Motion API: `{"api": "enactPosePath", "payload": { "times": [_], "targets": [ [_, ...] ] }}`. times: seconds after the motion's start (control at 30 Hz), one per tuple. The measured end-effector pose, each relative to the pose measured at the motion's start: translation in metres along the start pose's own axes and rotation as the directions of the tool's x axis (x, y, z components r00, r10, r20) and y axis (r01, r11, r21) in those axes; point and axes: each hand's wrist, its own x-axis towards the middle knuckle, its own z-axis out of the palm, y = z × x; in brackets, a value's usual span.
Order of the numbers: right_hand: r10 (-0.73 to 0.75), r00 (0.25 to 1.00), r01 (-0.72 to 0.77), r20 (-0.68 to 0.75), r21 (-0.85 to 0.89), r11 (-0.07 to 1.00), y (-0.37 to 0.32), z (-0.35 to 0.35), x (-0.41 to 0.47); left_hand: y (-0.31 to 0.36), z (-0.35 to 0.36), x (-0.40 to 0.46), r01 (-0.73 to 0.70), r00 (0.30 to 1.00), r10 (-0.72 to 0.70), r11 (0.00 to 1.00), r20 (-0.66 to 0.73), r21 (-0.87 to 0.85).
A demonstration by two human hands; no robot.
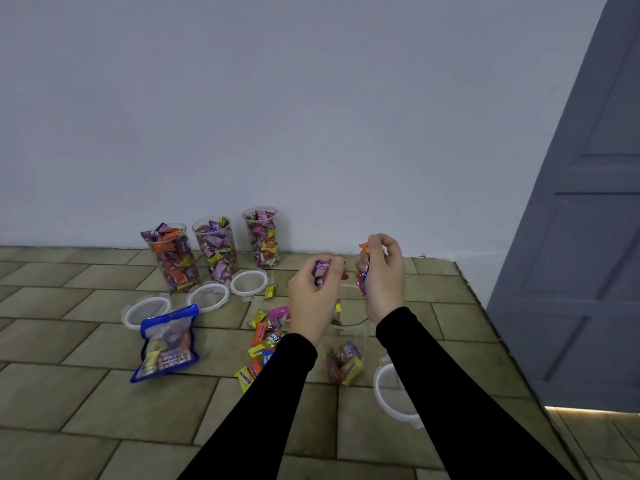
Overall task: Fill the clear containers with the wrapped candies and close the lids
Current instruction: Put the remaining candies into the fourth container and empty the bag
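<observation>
Three tall clear containers full of wrapped candies stand by the wall: one at the left (172, 258), one in the middle (216, 249) and one at the right (262, 237). All are uncovered. A fourth clear container (346, 355) stands under my hands with a few candies at its bottom. My left hand (313, 299) grips a purple candy (321, 270) above its mouth. My right hand (384, 275) holds red and orange candies (363, 268) beside it. Loose candies (263, 336) lie on the surface left of my left arm.
Three round white-rimmed lids (147, 311) (207, 296) (248, 282) lie in front of the full containers. A fourth lid (391, 389) lies right of the low container. A blue candy bag (168, 342) lies at the left. A grey door (581, 237) stands at the right, past the surface's edge.
</observation>
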Motion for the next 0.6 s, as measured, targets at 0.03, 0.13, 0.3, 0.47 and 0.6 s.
{"api": "enactPosePath", "payload": {
  "times": [0.03, 0.13, 0.3, 0.47, 0.6],
  "targets": [
    [0.001, 1.000, -0.001, 0.001, 0.005, 1.000, 0.000, 0.000, 0.000, -0.001, -0.001, 0.000, -0.011, 1.000, 0.011, 1.000, 0.005, 0.005],
    [0.000, 1.000, 0.000, 0.004, 0.015, 1.000, 0.000, 0.000, -0.001, -0.003, -0.002, 0.001, -0.073, 0.997, 0.073, 0.997, 0.016, -0.010],
    [-0.008, 1.000, 0.008, 0.004, 0.002, 1.000, -0.001, 0.000, -0.001, -0.007, -0.005, 0.001, -0.113, 0.989, 0.116, 0.993, 0.096, -0.029],
    [-0.001, 1.000, 0.000, 0.010, 0.018, 1.000, 0.000, 0.000, -0.001, -0.021, -0.011, -0.007, -0.113, 0.991, 0.122, 0.984, 0.060, -0.141],
    [-0.011, 0.999, 0.013, 0.051, -0.040, 0.999, 0.000, -0.001, -0.001, -0.042, -0.009, -0.015, 0.236, 0.962, -0.211, 0.961, 0.172, -0.143]
  ]
}}
